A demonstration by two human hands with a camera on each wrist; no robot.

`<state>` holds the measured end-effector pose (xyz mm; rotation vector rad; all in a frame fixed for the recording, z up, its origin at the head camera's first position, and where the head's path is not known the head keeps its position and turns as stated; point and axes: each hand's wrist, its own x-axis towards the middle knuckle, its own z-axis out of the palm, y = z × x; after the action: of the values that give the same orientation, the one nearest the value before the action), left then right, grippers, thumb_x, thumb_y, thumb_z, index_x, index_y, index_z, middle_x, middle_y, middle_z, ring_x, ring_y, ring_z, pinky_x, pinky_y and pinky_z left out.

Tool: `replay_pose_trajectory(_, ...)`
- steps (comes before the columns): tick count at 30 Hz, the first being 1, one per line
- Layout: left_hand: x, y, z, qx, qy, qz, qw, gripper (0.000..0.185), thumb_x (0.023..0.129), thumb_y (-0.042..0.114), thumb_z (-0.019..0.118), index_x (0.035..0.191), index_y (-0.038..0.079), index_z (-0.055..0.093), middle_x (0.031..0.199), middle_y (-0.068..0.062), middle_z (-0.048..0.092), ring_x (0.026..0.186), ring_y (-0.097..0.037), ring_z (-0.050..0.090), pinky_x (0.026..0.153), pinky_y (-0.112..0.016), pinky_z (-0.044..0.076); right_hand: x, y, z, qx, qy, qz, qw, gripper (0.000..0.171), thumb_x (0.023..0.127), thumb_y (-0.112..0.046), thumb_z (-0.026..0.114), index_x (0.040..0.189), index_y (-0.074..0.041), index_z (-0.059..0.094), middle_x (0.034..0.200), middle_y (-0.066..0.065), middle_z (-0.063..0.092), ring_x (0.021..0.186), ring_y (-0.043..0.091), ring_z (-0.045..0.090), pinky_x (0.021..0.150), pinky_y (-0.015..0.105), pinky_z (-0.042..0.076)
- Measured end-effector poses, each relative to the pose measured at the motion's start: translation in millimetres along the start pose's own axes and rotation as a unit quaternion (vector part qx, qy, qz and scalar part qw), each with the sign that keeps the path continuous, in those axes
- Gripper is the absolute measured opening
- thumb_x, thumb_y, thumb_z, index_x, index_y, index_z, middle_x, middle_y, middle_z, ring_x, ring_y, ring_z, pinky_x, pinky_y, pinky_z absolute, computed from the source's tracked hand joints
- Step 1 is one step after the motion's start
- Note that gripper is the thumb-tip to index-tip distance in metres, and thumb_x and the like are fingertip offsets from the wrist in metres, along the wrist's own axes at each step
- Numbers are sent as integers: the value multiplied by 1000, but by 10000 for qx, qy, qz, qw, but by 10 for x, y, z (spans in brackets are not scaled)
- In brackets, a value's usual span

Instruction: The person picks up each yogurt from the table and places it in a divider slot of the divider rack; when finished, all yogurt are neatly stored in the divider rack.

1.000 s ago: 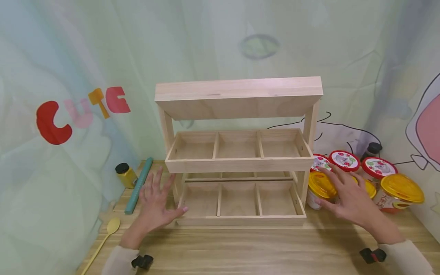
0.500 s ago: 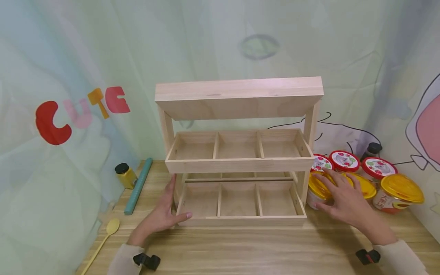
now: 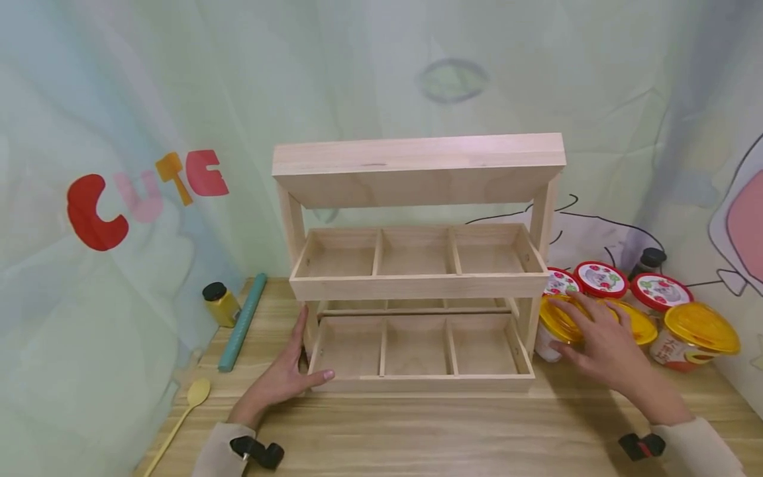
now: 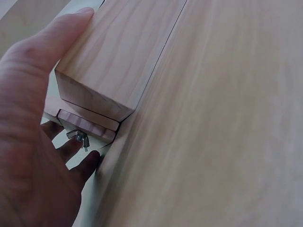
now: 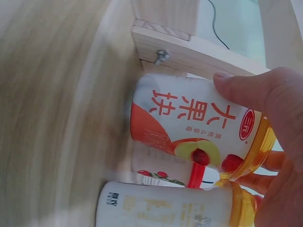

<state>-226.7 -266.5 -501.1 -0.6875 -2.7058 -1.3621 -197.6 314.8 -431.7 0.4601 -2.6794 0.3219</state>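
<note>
At the near edge of the desk (image 3: 417,430) two sleeved forearms come in, each with a small black clip at the wrist. Left hand (image 3: 280,377) lies against the left front corner of the wooden rack (image 3: 417,265) — thumb along the front rail of the bottom tray, fingers straight up the outer side by a wing nut; nothing is gripped, only touched. The left wrist view confirms the flat, relaxed contact on the wood.

Right hand (image 3: 602,344) is closed over the yellow-lidded cup (image 3: 557,324) that stands just beside the rack's right foot; thumb on the printed side wall, fingers curled over the lid rim. The cup stands on the desk, upright, touching or nearly touching the rack's lower right post — I cannot tell which.

Along the left edge: a yellow spoon (image 3: 185,411), then a teal stick (image 3: 241,322), then a small yellow jar (image 3: 220,303) with a black cap.

Towards the far right corner sit more cups, close together: yellow lids (image 3: 700,328) nearer, red-rimmed lids (image 3: 658,291) behind, a dark-capped bottle (image 3: 650,260) at the back.

Rack trays hold three compartments each. Behind everything hangs a printed cloth (image 3: 149,192) reading "CUTE".
</note>
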Motion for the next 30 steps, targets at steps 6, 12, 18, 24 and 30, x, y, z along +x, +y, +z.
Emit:
replay_pose_trajectory(6, 3, 12, 0, -128, -28, -130, 9998, 142, 85, 25, 92, 170, 33, -22, 177, -32, 15, 161, -61, 20, 122, -77, 27, 22, 32, -120, 335, 215, 53, 9992, 80, 78, -23, 95, 148, -12, 58, 152, 33, 52, 132, 56, 46, 106, 82, 29)
replay_pose_trajectory(12, -4, -23, -8, -100, -46, -258, 9996, 142, 85, 26, 92, 170, 36, -21, 178, -32, 9, 161, -61, 20, 123, -78, 26, 68, 60, -236, 593, 633, -100, 9962, 81, 70, -12, 97, 143, -10, 61, 150, 33, 52, 131, 58, 46, 100, 81, 34)
replay_pose_trajectory(18, -9, -36, -13, 54, -56, -404, 9992, 142, 84, 30, 92, 170, 40, -20, 179, -31, 7, 160, -61, 22, 123, -79, 26, 104, 67, -404, 675, 968, -426, 9921, 87, 64, -8, 100, 143, -12, 64, 145, 29, 59, 123, 53, 54, 93, 74, 42)
replay_pose_trajectory(24, -10, -42, -12, 78, -41, -398, 9992, 141, 85, 31, 92, 170, 40, -20, 179, -30, 10, 160, -60, 25, 122, -78, 29, 147, 52, -552, 775, 1255, -669, 9868, 91, 59, -4, 100, 143, -11, 66, 146, 26, 61, 123, 50, 57, 100, 52, 46)
replay_pose_trajectory(30, -18, -47, -17, 106, -44, -434, 9990, 141, 85, 31, 91, 170, 39, -21, 179, -29, 11, 160, -60, 25, 123, -78, 28, 191, 1, -704, 876, 1282, -617, 9859, 89, 61, -5, 97, 144, -10, 65, 148, 30, 58, 128, 54, 52, 105, 68, 45)
